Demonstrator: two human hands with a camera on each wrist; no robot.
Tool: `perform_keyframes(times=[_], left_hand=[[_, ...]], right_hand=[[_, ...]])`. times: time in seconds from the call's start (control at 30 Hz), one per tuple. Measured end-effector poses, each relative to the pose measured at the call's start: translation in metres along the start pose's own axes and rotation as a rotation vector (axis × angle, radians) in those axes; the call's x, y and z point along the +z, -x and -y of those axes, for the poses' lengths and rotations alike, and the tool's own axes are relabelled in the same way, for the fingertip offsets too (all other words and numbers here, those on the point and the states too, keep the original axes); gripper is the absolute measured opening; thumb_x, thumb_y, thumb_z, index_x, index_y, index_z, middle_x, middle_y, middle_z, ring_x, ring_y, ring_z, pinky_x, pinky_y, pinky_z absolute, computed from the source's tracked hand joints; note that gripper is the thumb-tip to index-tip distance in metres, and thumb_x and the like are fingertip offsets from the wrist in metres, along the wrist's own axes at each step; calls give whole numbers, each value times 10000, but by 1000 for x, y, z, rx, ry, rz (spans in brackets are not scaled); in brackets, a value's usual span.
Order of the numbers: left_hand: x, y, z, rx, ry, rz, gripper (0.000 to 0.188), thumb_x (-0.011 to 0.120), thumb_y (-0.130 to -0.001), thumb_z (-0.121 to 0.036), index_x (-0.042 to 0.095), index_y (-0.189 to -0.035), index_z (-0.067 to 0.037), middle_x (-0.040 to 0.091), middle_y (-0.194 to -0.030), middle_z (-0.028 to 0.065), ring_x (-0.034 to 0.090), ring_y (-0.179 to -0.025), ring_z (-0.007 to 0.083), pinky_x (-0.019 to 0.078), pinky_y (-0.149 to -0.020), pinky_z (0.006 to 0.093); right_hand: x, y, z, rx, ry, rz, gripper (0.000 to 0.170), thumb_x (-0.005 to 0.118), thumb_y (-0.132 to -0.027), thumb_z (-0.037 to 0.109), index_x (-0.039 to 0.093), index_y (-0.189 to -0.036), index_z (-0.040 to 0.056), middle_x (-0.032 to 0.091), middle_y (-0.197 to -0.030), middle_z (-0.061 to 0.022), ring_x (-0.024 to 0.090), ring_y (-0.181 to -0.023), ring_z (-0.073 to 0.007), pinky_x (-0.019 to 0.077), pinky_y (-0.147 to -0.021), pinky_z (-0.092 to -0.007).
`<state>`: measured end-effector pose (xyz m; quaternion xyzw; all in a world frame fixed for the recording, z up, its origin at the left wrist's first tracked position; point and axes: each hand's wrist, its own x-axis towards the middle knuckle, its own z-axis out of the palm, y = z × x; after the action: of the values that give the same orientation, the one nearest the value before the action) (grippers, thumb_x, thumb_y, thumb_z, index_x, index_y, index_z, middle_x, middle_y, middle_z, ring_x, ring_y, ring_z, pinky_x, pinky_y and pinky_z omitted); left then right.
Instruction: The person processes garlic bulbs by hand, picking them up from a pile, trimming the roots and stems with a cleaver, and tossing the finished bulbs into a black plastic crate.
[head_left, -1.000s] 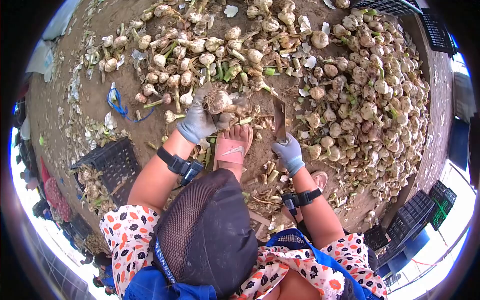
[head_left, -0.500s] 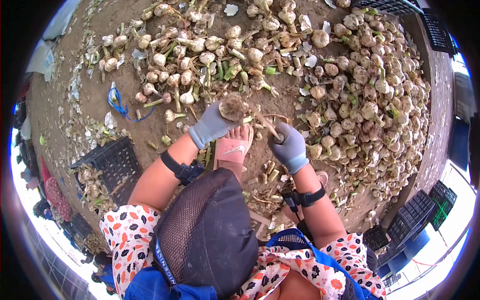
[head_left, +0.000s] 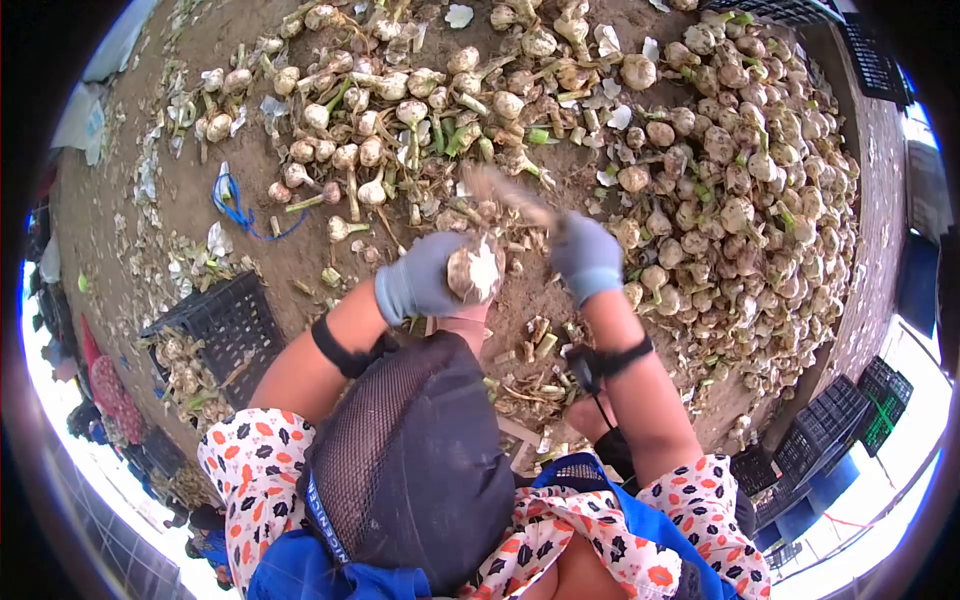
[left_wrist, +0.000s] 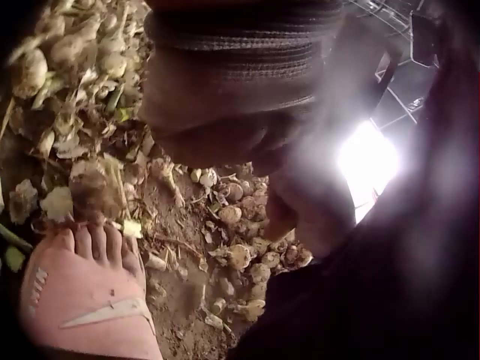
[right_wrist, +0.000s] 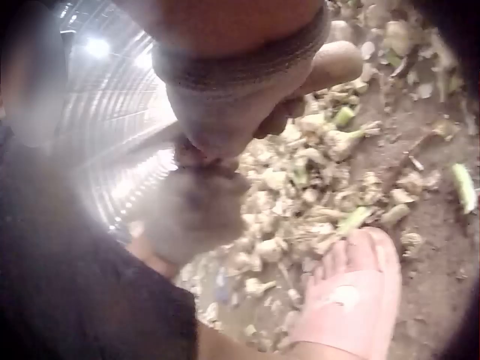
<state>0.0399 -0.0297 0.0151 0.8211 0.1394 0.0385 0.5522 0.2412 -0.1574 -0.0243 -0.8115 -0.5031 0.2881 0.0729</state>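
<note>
In the head view, my gloved left hand grips a garlic bulb, its pale patch facing up, above the pink sandal. My gloved right hand is curled round a knife handle, and the blurred blade points up and left, apart from the bulb. The left wrist view shows the left hand dark from behind, the bulb hidden. In the right wrist view the right hand is seen from behind, and the knife is hard to make out.
A large garlic heap lies on the right, with loose stemmed bulbs ahead. A black crate tilts at the left near a blue cord. Cut stems lie round the sandalled foot.
The left hand has come slightly nearer the body, turning the bulb so a pale patch shows. From lower right, the right hand has risen, and the knife now points up and left.
</note>
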Motion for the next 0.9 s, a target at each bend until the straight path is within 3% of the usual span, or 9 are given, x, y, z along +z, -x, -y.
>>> perform_keyframes(times=[0.1, 0.17, 0.3, 0.37, 0.4, 0.43, 0.5, 0.63, 0.9], left_hand=[[-2, 4, 12, -81, 200, -137, 387, 766, -691, -263, 629, -982, -48, 658, -899, 92, 639, -832, 198, 499, -746, 318], [1, 12, 9, -160, 200, -343, 449, 814, -640, -246, 631, -995, -42, 655, -910, 92, 625, -806, 202, 489, -785, 318], [28, 19, 41, -334, 791, -158, 531, 787, -652, -270, 592, -1082, -29, 649, -978, 118, 613, -850, 207, 489, -790, 329], [15, 27, 29, -174, 333, -144, 511, 732, -746, -214, 535, -1197, -73, 593, -1130, 40, 551, -993, 134, 478, -880, 301], [48, 41, 70, -323, 1016, -174, 453, 636, -859, -205, 485, -1264, -68, 535, -1232, 61, 550, -1046, 175, 460, -931, 322], [6, 41, 0, -593, 1421, -269, 718, 687, -819, -191, 282, -1397, -62, 525, -1227, 50, 568, -963, 186, 494, -823, 351], [7, 61, 22, -202, 981, -221, 605, 619, -869, -361, 364, -1341, -80, 544, -1073, 15, 571, -897, 156, 508, -795, 329], [-42, 102, -68, -334, 1333, -349, 495, 496, -890, -523, 537, -1130, -91, 619, -962, 30, 628, -871, 178, 519, -791, 346], [-54, 171, -169, -177, 1142, -726, 317, 537, -896, -76, 502, -1211, -90, 603, -1043, 60, 602, -941, 185, 495, -887, 428]], right_hand=[[15, -5, -54, 330, -66, 23, 280, 620, -745, 266, 599, -954, 80, 645, -900, -179, 603, -870, -368, 481, -747, -439], [27, 28, -46, 289, -148, 7, 324, 628, -715, 271, 602, -980, 85, 637, -911, -187, 597, -894, -365, 477, -769, -435], [31, 25, -17, 32, -317, 31, 397, 623, -693, 234, 599, -1042, 46, 630, -940, -201, 584, -884, -389, 479, -790, -427], [41, 31, -13, 21, -417, 58, 394, 617, -672, 198, 606, -1021, 17, 630, -932, -216, 590, -882, -397, 485, -787, -424], [56, 34, -18, 17, -507, 0, 363, 615, -670, 181, 615, -995, 20, 631, -911, -210, 600, -862, -381, 489, -764, -415], [44, 36, -7, 2, -551, -6, 319, 618, -672, 175, 624, -957, 32, 635, -850, -196, 613, -798, -357, 493, -717, -391], [24, 40, 9, -12, -465, -42, 261, 631, -675, 177, 628, -899, 43, 632, -766, -171, 618, -718, -328, 485, -656, -372], [6, 35, 18, -34, -598, -74, 228, 661, -679, 172, 622, -861, 39, 613, -689, -131, 584, -626, -268, 470, -604, -345], [-84, 82, 82, -234, -982, -173, 146, 658, -729, 103, 628, -853, 33, 592, -689, -8, 510, -631, -83, 443, -595, -266]])
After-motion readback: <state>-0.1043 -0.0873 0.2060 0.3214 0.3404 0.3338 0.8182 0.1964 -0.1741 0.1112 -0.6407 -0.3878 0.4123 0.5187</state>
